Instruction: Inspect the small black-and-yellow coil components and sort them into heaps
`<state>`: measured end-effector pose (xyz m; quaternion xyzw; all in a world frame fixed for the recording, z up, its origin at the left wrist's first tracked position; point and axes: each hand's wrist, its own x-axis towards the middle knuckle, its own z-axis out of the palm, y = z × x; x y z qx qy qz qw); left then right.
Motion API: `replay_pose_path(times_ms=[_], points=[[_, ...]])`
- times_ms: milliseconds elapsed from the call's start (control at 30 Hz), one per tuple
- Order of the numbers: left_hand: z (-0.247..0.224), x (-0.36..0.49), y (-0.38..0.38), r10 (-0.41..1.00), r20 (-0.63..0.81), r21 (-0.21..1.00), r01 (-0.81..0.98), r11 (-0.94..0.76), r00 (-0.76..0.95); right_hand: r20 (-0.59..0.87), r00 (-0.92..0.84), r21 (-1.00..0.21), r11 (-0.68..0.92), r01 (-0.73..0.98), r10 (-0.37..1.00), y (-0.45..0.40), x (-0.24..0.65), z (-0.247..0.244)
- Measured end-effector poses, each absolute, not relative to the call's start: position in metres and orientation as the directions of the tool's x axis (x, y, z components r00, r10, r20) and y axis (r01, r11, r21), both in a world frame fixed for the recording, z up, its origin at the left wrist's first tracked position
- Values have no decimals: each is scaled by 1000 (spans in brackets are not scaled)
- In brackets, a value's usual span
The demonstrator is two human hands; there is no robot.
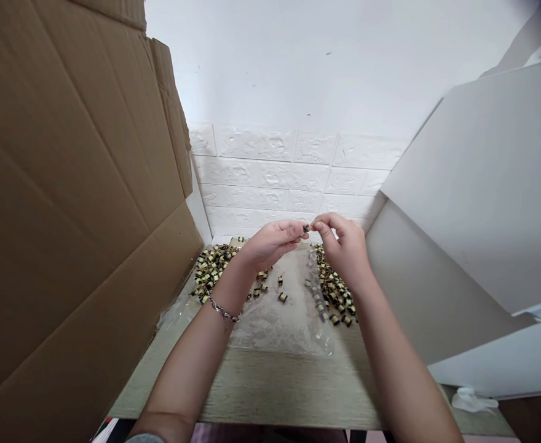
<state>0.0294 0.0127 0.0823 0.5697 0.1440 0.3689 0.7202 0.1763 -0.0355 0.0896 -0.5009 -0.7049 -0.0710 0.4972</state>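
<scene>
My left hand [277,239] is closed, pinching a small yellow-and-black wound coil [305,230] between thumb and fingers. Right beside it, the thumb and forefinger of my right hand [342,243] are pressed together at the coil's end, on what looks like its thin wire lead; the fingertips cover most of it. Both hands are raised above a clear plastic bag [280,335] lying flat on the table. Under and beyond my left forearm is a heap of similar coils [213,264] with thin orange wires. Another pile of coils [337,292] lies by my right wrist.
A few loose coils [282,297] lie on the plastic between the piles. Tall brown cardboard [77,203] walls off the left side, and white panels [473,184] stand on the right. Behind is a white brick-pattern wall [261,172]. Crumpled white material [473,400] lies at the table's right corner.
</scene>
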Motion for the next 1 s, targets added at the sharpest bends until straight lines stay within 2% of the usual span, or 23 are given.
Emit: replay_pose_path(times_ms=[333,433,567,700,1000], points=[[84,27,17,693,308,917,-397,-34,652,682,2,-643,597,480,732,-28,175,85],[84,27,17,679,292,908,-417,24,673,638,15,-723,592,357,770,-27,174,83],[83,30,15,701,234,845,-497,196,674,586,92,-796,552,248,805,-28,170,82],[80,34,14,716,185,783,-541,307,673,545,159,-834,513,203,823,-29,165,82],[81,35,12,721,183,730,-584,356,668,595,171,-794,542,275,785,-31,159,83]])
